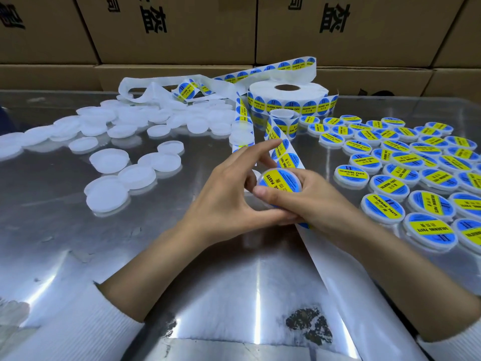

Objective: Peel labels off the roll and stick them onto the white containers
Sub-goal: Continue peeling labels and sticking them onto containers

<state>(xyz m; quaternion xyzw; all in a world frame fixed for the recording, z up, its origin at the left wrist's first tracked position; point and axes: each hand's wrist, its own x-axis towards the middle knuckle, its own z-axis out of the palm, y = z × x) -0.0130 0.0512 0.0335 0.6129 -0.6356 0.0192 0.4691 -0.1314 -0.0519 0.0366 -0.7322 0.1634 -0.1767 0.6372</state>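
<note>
A small round white plastic container [279,181], its top covered by a blue-and-yellow label, sits tilted between both hands above the shiny metal table [78,230]. The right hand [307,201] grips it, thumb curled across the near rim. The left hand [229,201] touches its left side, fingers loosely spread, forefinger raised toward the strip of labels [282,152] (it trails from the white label roll [287,96]). Labelled containers [406,168] crowd the right; plain white ones [135,165] lie left. Brown cardboard boxes [182,29] stand behind.
</note>
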